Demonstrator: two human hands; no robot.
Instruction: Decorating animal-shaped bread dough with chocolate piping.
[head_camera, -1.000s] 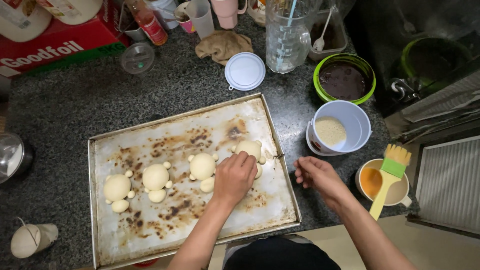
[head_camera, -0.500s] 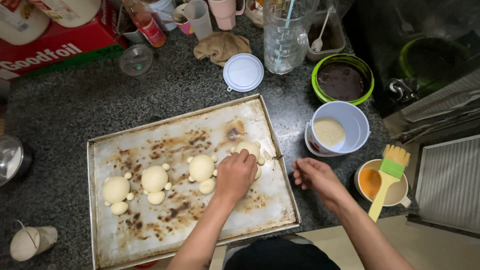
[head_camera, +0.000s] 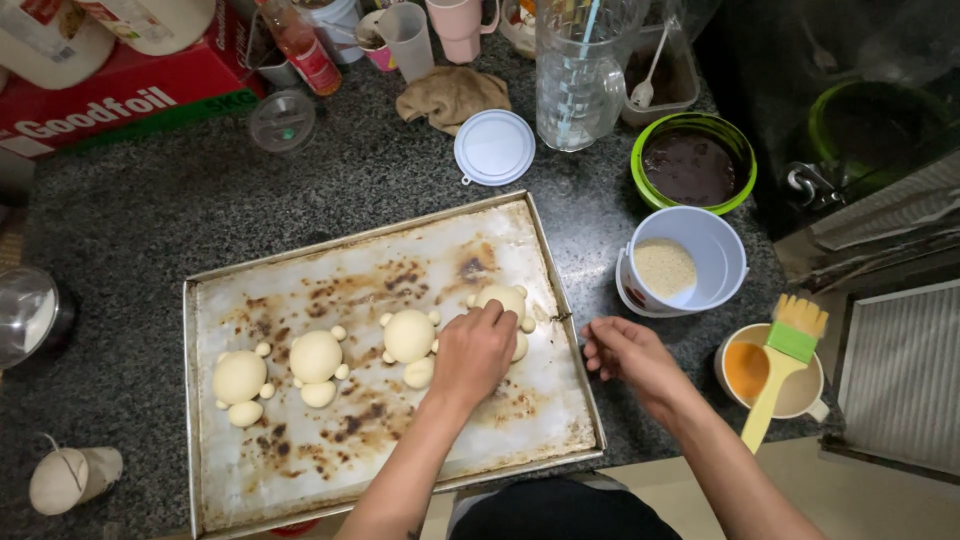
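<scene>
A worn metal baking tray (head_camera: 300, 470) lies on the dark granite counter. On it sit several pale dough figures, each a round ball with small balls stuck on: one at the left (head_camera: 239, 378), one beside it (head_camera: 316, 357), one in the middle (head_camera: 409, 336), and a rightmost one (head_camera: 503, 298). My left hand (head_camera: 474, 352) rests on the rightmost figure, fingers curled over its lower part and hiding it. My right hand (head_camera: 628, 355) hovers just off the tray's right edge, fingers loosely bent and holding nothing.
Right of the tray stand a white cup of pale grains (head_camera: 683, 262), a green-rimmed bowl of dark paste (head_camera: 694, 163) and a cup of orange liquid with a yellow-green brush (head_camera: 785, 365). A white lid (head_camera: 494, 147), glass jug (head_camera: 577, 75), brown cloth (head_camera: 452, 95) and red box (head_camera: 110, 95) sit behind.
Almost nothing has moved. My left hand stays on the rightmost dough figure and my right hand stays by the tray's right edge.
</scene>
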